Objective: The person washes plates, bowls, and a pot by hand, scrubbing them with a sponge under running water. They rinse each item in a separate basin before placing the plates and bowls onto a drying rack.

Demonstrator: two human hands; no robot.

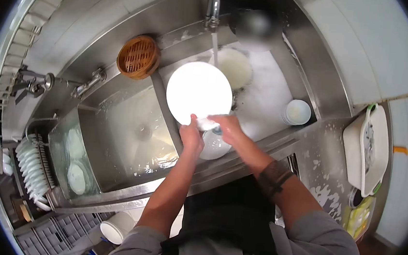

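My left hand (192,137) is closed at the lower edge of a large round white plate (200,90), thumb on top. A small white dish (205,124) shows between my two hands, its shape mostly hidden by fingers. My right hand (228,128) is bent over that dish, slightly blurred. A blue-grey bit peeks out under its fingers, too little to name. Just below my hands, a clear-looking white bowl (216,146) sits at the sink's front edge. Water runs from the faucet (213,21) down to the plate's far rim.
Foam fills the right basin (270,94), with white bowls (297,112) in its corner. Water stands in the left basin (131,126). A bamboo steamer (138,57) rests on the back ledge. Racked plates (33,168) stand at left, a white tub (357,155) at right.
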